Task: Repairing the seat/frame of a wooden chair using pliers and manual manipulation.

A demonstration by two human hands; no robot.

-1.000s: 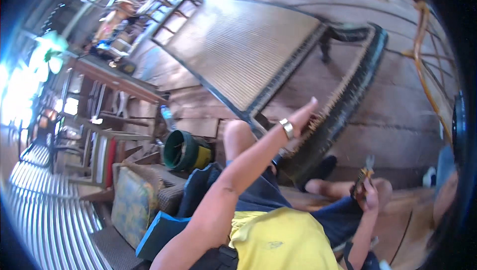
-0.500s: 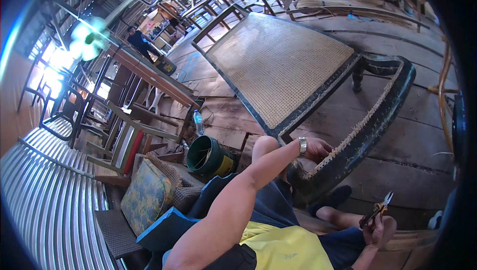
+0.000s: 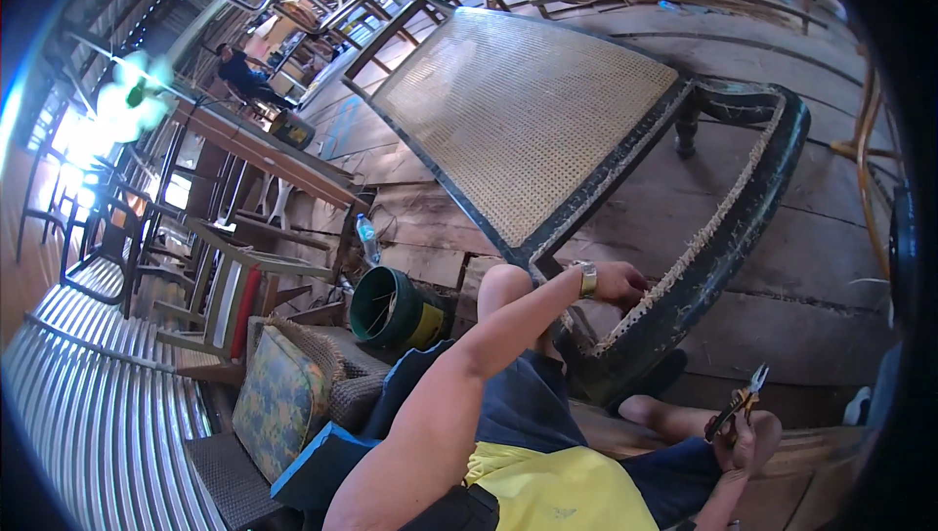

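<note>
A dark wooden chair lies tipped on the plank floor, its woven cane back (image 3: pixel 528 111) facing up. Its empty seat frame (image 3: pixel 757 209) has frayed cane stubs along the inner edge. My left hand (image 3: pixel 622 284), with a metal watch on the wrist, reaches across my knee and curls its fingers on the frayed cane (image 3: pixel 640 311) at the frame's near corner. My right hand (image 3: pixel 747 438) rests low at the right by my leg, shut on a pair of pliers (image 3: pixel 738 404) with the jaws pointing up.
A green bucket (image 3: pixel 396 308) and a plastic bottle (image 3: pixel 366 236) stand left of my knee. A patterned cushion (image 3: pixel 278 399) and a blue pad (image 3: pixel 313 467) lie beside me. A long wooden bench (image 3: pixel 264 155), stacked chairs and a seated person (image 3: pixel 239 72) are further back.
My left hand came down from a raised, open pose onto the seat frame's frayed edge. The view swung downward and left. My right hand kept hold of the pliers.
</note>
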